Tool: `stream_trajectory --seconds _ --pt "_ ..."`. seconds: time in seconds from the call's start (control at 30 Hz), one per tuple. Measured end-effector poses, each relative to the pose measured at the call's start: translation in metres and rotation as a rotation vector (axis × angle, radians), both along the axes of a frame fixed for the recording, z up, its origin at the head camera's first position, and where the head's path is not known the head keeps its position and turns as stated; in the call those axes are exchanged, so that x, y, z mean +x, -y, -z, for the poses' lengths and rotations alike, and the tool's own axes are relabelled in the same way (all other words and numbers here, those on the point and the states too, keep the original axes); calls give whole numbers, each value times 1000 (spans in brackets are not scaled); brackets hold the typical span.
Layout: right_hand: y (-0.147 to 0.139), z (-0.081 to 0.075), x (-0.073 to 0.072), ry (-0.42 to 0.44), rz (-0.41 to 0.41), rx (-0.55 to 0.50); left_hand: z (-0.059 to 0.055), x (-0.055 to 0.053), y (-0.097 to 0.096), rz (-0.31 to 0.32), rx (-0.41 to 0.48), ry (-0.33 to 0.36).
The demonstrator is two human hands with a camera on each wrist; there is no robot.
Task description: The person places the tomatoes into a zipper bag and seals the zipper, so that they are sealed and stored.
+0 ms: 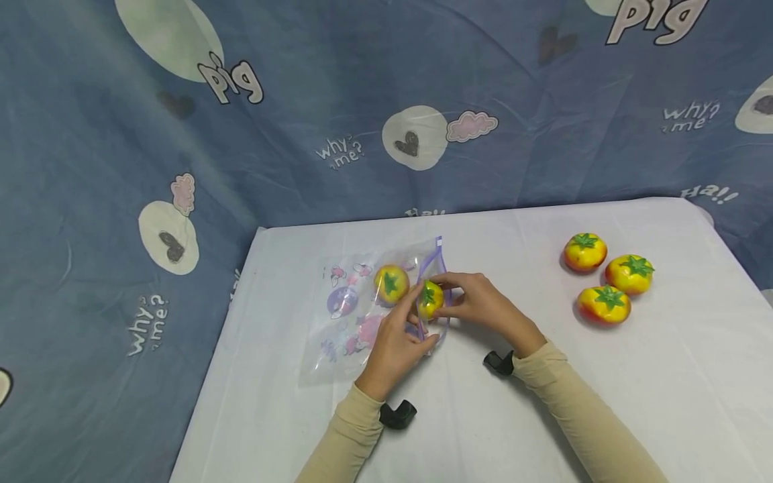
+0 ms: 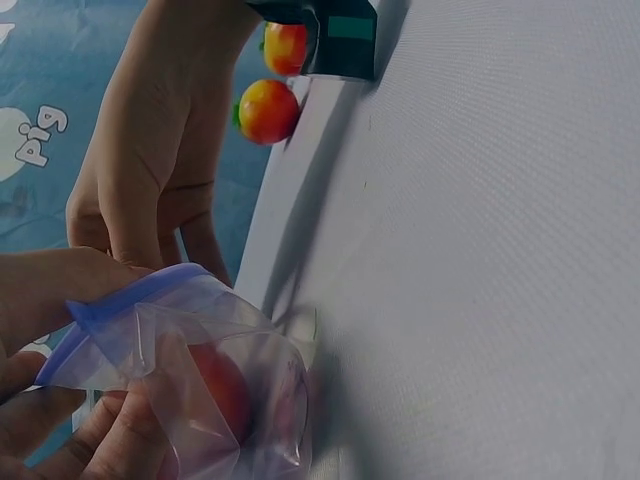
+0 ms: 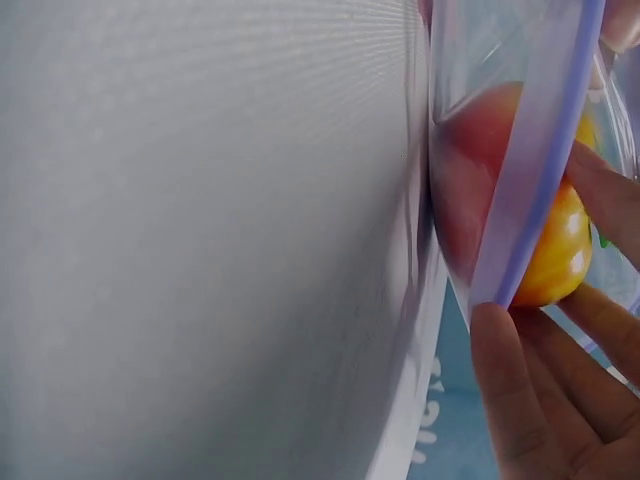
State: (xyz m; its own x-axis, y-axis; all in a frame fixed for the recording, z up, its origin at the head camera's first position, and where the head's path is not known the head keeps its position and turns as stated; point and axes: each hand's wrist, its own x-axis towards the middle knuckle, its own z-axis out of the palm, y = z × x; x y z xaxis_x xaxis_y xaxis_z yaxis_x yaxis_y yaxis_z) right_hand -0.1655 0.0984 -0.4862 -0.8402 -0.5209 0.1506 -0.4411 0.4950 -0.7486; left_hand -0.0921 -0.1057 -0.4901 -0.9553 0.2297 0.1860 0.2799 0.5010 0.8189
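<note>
A clear zip bag [image 1: 329,355] with printed pink and purple pictures lies on the table, its purple-edged mouth turned right. Inside it is one yellow-red toy tomato [image 1: 391,284] with a green star-shaped top. My left hand [image 1: 391,352] grips the bag at its mouth, fingers curled at the edge in the left wrist view. At that opening my right hand [image 1: 483,305] pinches a second toy tomato [image 1: 430,300]. In the right wrist view, this tomato [image 3: 562,252] is partly behind the purple zip strip [image 3: 535,190], and right fingertips touch both.
Three more toy tomatoes, one in front [image 1: 604,306], sit close together on the right of the white-covered table [image 1: 682,402]. A blue printed cloth [image 1: 338,74] hangs behind the table. Each wrist carries a black mount, such as the left one [image 1: 398,415].
</note>
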Motion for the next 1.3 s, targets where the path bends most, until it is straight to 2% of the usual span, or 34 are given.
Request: stream_trajectory --seconds 0.4,0.73,1.3 --pt "12 -1 -2 -52 51 54 0 1 -1 -8 1 21" --pt "21 -3 -3 -73 127 142 0 1 0 -6 4 8" --pt "30 0 -7 -110 134 117 -1 0 -1 -4 27 -13"
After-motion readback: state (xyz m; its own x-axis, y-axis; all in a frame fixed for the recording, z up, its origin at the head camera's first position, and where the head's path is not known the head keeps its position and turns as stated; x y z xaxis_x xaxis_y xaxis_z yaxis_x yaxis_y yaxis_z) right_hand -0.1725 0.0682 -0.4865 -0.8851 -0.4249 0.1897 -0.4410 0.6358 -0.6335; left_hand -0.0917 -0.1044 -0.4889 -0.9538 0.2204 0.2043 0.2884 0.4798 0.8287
